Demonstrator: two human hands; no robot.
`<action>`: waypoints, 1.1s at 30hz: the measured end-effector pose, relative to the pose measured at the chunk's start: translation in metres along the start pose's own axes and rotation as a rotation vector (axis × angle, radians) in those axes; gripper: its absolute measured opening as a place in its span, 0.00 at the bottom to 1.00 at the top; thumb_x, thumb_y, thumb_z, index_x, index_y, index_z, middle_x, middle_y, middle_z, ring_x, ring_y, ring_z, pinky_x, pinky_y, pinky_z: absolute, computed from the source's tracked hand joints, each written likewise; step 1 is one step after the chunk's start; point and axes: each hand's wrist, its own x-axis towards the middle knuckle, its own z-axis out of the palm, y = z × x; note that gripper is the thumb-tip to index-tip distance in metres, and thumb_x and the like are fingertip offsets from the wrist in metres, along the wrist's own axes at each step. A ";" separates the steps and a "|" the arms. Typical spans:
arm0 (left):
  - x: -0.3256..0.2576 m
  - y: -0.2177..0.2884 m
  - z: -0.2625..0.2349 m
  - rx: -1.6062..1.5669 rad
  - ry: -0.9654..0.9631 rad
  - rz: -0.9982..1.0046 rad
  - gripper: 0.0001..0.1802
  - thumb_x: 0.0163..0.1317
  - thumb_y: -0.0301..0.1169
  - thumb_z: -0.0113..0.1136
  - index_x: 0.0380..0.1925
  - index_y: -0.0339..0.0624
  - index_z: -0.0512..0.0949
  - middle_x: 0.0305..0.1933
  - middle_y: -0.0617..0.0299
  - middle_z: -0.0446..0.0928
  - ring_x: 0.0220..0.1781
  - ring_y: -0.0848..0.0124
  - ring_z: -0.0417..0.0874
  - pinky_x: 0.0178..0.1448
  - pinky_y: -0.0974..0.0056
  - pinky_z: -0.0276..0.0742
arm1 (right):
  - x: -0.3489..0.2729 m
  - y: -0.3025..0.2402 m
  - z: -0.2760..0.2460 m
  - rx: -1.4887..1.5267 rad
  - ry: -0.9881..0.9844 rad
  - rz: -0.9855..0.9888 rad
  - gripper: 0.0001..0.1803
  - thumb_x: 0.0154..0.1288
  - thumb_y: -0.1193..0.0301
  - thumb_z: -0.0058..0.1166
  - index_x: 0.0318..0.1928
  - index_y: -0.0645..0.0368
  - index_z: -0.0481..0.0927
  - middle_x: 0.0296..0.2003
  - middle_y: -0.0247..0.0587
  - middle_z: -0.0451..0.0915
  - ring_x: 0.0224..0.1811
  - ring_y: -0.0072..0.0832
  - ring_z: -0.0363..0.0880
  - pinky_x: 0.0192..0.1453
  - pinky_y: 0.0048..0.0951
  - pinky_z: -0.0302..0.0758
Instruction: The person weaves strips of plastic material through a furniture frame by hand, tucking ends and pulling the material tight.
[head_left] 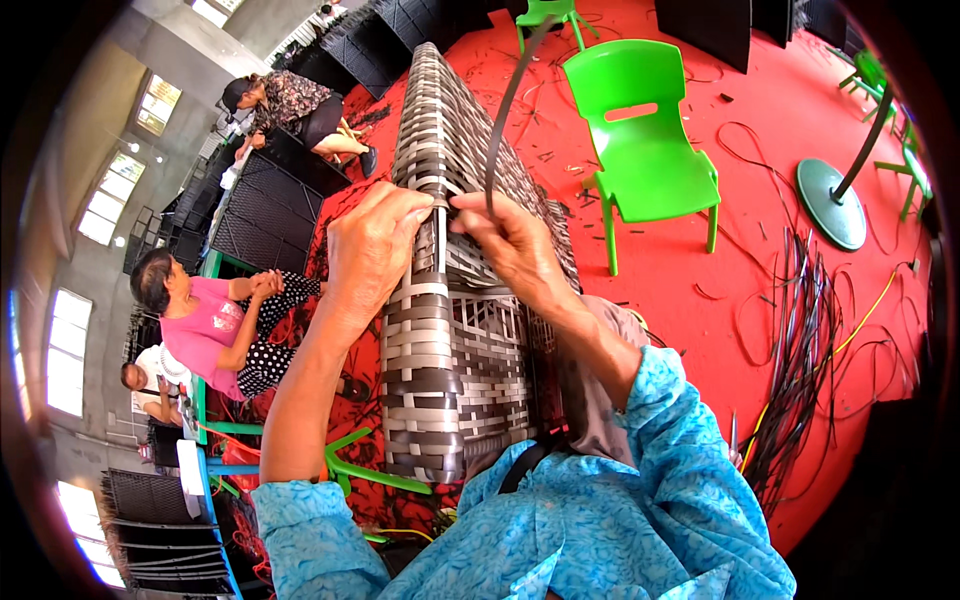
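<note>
Seen from the head camera, we watch two bare hands meet at the narrow edge of a woven furniture piece (422, 375), just up from the middle of the view. The left hand (370, 250) comes in from seven o'clock, its thumb and fingers pinched on the edge. The right hand (515, 250) comes from four o'clock, fingers closed around a flat brown strip (505, 110) whose free end rises toward one o'clock; we cannot tell how its other end sits under the fingertips.

The relation that counts most here, we judge, is between that strip and a bare rail (441, 240) in the edge. The rail starts at six o'clock from the fingertips, close beneath them, and runs down to the finished weave. The piece's long axis follows the same line, twelve to six, so the strip stands only slightly aslant of it. Both hands are at the edge, left on the nine o'clock side, right on the three o'clock side; we see neither as clearly nearer.

The piece itself lies directly between the hands, reaching past them toward twelve and back toward the wearer's lap at six, with its woven side panel spreading toward four.
</note>
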 end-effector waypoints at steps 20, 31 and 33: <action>-0.038 -0.066 -0.039 0.219 -0.265 -0.089 0.14 0.67 0.28 0.42 0.47 0.33 0.71 0.46 0.56 0.70 0.48 0.70 0.71 0.56 0.69 0.63 | -0.489 0.157 -0.271 0.298 1.193 1.316 0.29 0.58 0.42 0.44 0.27 0.59 0.71 0.14 0.40 0.73 0.15 0.35 0.73 0.17 0.31 0.70; -0.031 -0.105 -0.034 0.321 -0.299 0.081 0.12 0.65 0.27 0.45 0.44 0.33 0.73 0.44 0.56 0.72 0.44 0.67 0.73 0.52 0.67 0.66 | -0.447 0.179 -0.353 -1.021 0.892 1.033 0.15 0.57 0.59 0.50 0.34 0.59 0.77 0.27 0.49 0.78 0.34 0.41 0.78 0.38 0.39 0.72; -0.030 -0.082 -0.031 0.358 -0.283 0.076 0.11 0.64 0.27 0.47 0.42 0.33 0.74 0.41 0.55 0.73 0.42 0.65 0.74 0.50 0.66 0.68 | -0.432 0.184 -0.374 -0.996 0.965 0.992 0.13 0.56 0.63 0.52 0.36 0.59 0.76 0.29 0.49 0.78 0.37 0.42 0.77 0.41 0.40 0.71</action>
